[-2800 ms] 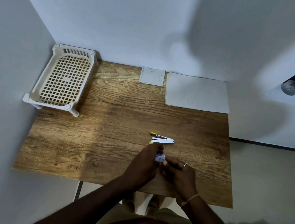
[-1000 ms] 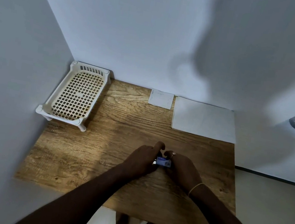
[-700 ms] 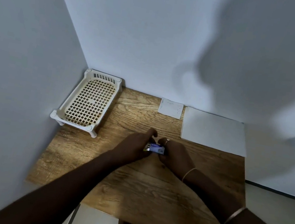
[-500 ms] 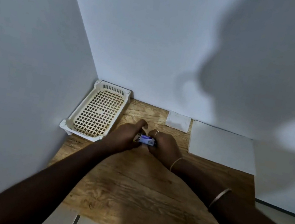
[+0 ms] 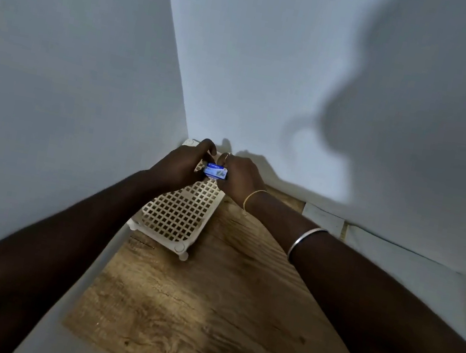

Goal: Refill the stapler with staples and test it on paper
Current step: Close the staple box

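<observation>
A small blue staple box is held between both my hands above the far end of a cream lattice tray. My left hand grips its left end and my right hand grips its right end. A small white paper and the edge of a larger white sheet lie by the back wall, partly behind my right forearm. The stapler is not visible in this view.
The wooden table sits in a corner, with white walls close on the left and behind. The tray stands against the left wall at the table's back left corner.
Both hands carried the staple box from the table's middle, forward and left, to over the tray. The view swung left with them, and the stapler left the frame.
</observation>
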A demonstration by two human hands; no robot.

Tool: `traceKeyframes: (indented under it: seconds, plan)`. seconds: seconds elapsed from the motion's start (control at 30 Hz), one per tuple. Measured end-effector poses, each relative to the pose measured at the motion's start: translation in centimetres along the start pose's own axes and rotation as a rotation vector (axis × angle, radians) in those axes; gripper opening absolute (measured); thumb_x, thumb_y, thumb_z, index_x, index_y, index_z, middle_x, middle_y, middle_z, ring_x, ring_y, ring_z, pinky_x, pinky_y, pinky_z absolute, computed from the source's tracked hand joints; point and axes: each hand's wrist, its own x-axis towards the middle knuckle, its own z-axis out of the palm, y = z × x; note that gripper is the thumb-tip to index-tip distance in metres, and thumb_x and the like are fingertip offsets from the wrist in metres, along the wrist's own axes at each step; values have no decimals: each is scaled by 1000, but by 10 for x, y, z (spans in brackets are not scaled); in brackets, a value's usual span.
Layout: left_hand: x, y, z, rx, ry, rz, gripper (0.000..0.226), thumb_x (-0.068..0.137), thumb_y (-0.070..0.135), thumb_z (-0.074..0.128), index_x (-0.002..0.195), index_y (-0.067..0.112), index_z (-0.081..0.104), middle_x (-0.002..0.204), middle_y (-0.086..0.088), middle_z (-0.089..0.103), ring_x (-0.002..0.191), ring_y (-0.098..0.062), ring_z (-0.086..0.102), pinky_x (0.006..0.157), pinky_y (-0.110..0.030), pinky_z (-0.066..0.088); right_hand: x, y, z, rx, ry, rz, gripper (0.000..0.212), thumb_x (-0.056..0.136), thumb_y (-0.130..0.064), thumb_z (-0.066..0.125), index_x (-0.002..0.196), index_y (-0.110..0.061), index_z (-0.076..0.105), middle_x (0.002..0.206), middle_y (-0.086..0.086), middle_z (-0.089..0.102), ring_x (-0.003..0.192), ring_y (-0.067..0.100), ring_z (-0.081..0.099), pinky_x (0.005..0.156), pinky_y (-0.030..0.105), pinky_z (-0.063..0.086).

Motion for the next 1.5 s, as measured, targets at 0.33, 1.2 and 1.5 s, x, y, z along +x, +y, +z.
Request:
traceKeyframes:
  seconds: [0.33,1.2,1.5]
  plan:
    - [25,-51,12,9,-58,-58,48,80,6,78,117,15,48,110,-6,74,82,-20,67,69,-33,53,47,6,41,-3,-38,42,15,82,-21,70,94,-13,65,90,9,72,81,29,69,65,33,52]
    - [-35,-32,-7,25,-130,-65,43,71,8,88,111,19,78,110,-4,77,100,-19,72,89,-34,54,-15,-38,46,81,-70,146,26,81,-32,73,100,-16,70,100,9,72,96,29,67,77,36,55]
    - [-53,-35,6,141,-124,-68,31,78,10,82,108,13,78,114,-12,71,108,-33,64,90,-39,48,-21,-52,73,-79,-44,179,50,79,-51,74,110,-12,68,114,13,68,110,33,62,91,41,48]
